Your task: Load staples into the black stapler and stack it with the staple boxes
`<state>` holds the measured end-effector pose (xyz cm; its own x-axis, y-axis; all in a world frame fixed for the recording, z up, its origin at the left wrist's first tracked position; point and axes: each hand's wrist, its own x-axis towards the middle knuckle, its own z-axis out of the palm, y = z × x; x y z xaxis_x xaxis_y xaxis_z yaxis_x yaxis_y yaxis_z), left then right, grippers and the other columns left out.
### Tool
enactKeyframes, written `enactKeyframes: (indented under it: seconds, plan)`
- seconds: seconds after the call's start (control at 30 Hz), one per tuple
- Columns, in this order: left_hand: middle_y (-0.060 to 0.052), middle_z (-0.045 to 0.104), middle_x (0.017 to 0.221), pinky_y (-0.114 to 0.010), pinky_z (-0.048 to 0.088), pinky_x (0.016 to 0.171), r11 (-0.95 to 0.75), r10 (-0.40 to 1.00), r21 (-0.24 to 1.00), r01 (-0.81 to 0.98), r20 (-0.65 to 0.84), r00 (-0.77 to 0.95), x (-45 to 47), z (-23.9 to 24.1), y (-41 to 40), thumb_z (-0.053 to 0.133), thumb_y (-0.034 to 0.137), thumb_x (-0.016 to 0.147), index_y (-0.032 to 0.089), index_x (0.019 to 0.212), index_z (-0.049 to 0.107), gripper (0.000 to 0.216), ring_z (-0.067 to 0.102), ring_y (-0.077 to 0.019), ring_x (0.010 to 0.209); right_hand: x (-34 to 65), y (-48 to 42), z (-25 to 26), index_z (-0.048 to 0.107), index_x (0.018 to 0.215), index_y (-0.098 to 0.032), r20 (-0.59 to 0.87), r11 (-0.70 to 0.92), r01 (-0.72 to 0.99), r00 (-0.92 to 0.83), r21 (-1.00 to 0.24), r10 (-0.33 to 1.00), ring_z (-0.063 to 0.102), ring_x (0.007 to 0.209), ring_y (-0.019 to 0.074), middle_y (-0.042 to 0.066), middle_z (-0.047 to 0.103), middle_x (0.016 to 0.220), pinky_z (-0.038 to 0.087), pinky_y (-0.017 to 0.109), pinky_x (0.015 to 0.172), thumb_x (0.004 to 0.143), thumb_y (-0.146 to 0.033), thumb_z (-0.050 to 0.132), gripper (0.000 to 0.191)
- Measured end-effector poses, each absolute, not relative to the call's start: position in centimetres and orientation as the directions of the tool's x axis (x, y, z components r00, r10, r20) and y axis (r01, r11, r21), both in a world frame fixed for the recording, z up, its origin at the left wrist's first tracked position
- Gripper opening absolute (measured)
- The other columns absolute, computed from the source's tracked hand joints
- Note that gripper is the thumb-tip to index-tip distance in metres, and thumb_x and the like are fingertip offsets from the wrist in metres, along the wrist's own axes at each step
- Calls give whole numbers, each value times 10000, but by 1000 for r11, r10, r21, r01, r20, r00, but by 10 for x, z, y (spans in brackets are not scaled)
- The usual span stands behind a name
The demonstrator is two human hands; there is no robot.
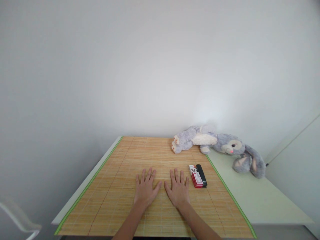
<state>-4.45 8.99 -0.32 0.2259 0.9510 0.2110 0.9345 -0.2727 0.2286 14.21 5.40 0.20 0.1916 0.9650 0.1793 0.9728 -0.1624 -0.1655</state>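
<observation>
My left hand [145, 189] lies flat on a bamboo mat [120, 173] with its fingers spread, holding nothing. Close beside it, my right hand [178, 189] rests flat on the same mat, fingers spread and empty, thumbs nearly touching. A small red and white box [195, 176] lies just right of my right hand, apart from it. A black bar-shaped object [201, 175] lies against the box's right side.
A grey and white plush rabbit [220, 144] lies on its side at the table's back right, partly on the mat. The white table [260, 196] stands against a white wall. A clear chair back [17, 218] shows at the lower left.
</observation>
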Motion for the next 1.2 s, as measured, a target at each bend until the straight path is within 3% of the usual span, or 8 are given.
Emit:
enactKeyframes:
  seconds: [1.2]
  plan:
    - [28, 174, 1705, -644, -17, 1233, -277, 949, 222, 935, 216, 229, -47, -9, 94, 371, 647, 951, 372, 1607, 237, 723, 77, -365, 1572, 145, 54, -2, 249, 1619, -278, 219, -140, 977, 174, -161, 960, 47, 1574, 351, 47, 155, 1707, -88, 592, 1217, 999, -640, 278, 719]
